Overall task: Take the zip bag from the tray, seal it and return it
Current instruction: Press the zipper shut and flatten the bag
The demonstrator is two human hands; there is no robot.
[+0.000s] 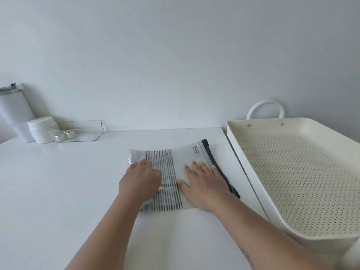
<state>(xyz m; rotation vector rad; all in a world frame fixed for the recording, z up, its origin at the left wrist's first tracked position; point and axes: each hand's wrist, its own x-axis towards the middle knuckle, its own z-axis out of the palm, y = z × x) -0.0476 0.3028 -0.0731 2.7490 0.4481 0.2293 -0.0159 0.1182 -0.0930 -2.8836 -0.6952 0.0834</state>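
Observation:
A translucent zip bag with black stripes across its middle and a black zip strip along its right edge lies flat on the white table. My left hand rests on the bag's left part, fingers curled down on it. My right hand lies flat on the bag's right part, fingers spread, fingertips close to the black zip strip. The cream perforated tray with a loop handle stands to the right of the bag and holds nothing visible.
At the table's back left stand a white tumbler, a white jar and a clear plastic box with two small round items. A white wall runs behind. The tray juts past the table's right edge.

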